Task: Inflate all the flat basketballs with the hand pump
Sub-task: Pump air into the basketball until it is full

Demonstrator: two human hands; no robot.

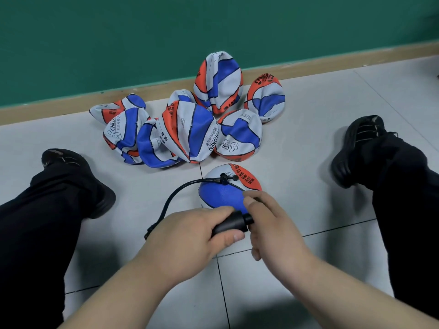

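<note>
Crumpled rubber basketballs point(185, 129), panelled in white, royal blue and orange-red with thin black seams and black lettering, lie heaped just below the dark green wall point(166, 32) and its tan skirting strip point(71, 105). Farther from the wall, a rounder rubber ball point(221, 198) shows a blue panel beside white and an orange-red band printed in black. Farther still are the black plastic hand pump point(231, 224) and its black hose point(171, 203), over pale grey floor tiles point(308, 167) ruled with dark grout lines. Black shoes point(361, 148) and black trousers point(35, 222) flank them.
</note>
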